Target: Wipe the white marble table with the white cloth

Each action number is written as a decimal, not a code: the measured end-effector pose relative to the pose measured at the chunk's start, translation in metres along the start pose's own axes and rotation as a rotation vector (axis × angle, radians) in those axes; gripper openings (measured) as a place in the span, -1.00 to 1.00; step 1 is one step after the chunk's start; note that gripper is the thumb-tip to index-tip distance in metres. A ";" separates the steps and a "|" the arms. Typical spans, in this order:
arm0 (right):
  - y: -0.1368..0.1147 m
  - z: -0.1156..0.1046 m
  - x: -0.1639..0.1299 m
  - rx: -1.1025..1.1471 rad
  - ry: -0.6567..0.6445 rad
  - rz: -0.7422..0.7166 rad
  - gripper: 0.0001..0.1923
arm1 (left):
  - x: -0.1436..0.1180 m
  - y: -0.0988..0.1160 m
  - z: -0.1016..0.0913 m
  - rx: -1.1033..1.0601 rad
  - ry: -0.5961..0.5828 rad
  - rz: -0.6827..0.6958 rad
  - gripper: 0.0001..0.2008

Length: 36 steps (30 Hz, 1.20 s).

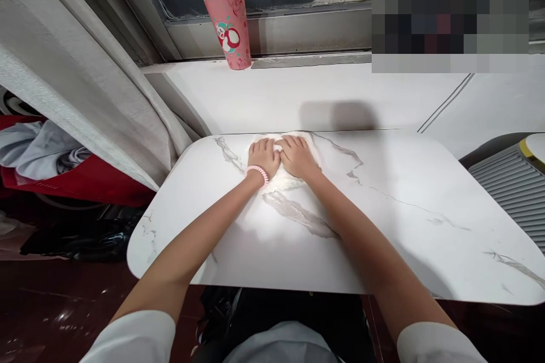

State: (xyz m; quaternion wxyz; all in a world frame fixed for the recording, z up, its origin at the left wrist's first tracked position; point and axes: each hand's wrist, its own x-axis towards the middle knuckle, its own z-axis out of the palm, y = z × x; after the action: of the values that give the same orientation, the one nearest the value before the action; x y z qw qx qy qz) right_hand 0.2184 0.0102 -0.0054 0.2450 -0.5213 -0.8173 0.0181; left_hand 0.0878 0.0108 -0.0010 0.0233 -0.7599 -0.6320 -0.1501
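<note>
Both my hands lie flat, side by side, on a white cloth at the far edge of a white marble-patterned table. My left hand has a pink coil band at the wrist and presses the cloth's left part. My right hand presses its right part, touching the left hand. The fingers of both hands are spread and point away from me. Most of the cloth is hidden under the hands.
A pink paper cup with a red straw stands on the white window sill behind the table. A grey curtain hangs at the left, over red and grey items. A grey ribbed object sits at the right edge.
</note>
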 end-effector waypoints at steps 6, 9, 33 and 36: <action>0.040 -0.019 -0.020 -0.053 0.013 0.096 -0.59 | 0.012 0.047 0.013 -0.053 -0.013 0.083 -0.54; 0.045 -0.021 -0.026 -0.076 0.022 0.112 -0.59 | 0.011 0.056 0.014 -0.060 -0.013 0.094 -0.54; 0.009 -0.090 -0.200 -0.121 -0.057 0.057 -0.54 | -0.157 0.128 -0.021 -0.113 -0.136 0.272 -0.44; 0.031 -0.102 -0.215 -0.106 -0.014 0.131 -0.54 | -0.148 0.158 -0.017 -0.159 -0.180 0.327 -0.42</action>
State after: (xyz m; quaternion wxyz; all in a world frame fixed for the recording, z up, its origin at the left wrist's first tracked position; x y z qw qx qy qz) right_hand 0.3599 -0.1836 -0.0070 0.2096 -0.5857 -0.7830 -0.0055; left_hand 0.2138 -0.1657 0.0012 -0.0693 -0.8622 -0.4860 -0.1252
